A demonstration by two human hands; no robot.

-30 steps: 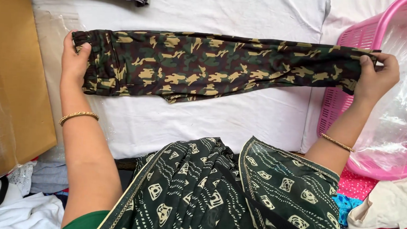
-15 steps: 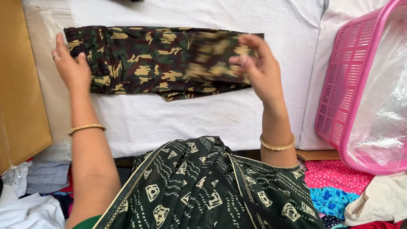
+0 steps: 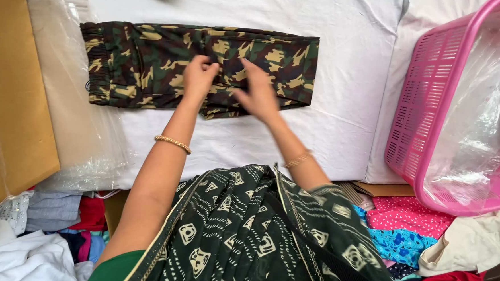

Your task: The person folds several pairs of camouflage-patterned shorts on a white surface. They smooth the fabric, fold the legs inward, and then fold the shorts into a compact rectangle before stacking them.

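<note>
A pair of camouflage trousers (image 3: 146, 61) lies folded in half on the white sheet (image 3: 346, 43), waistband to the left and the fold edge to the right. My left hand (image 3: 198, 78) rests on the middle of the folded cloth, fingers curled against it. Just to its right, my right hand (image 3: 258, 92) lies flat on the same cloth with fingers spread, slightly blurred. Both wrists wear gold bangles. Neither hand lifts any cloth.
A pink plastic basket (image 3: 434, 110) lined with clear plastic stands at the right. A clear plastic bag (image 3: 73, 131) and a brown cardboard sheet (image 3: 13, 88) lie at the left. Piles of coloured clothes (image 3: 405, 234) sit at the lower right and lower left.
The trousers were stretched full length between both hands; my right hand carried the leg end leftward, folding them in half. Both hands have now come to the middle of the folded cloth.
</note>
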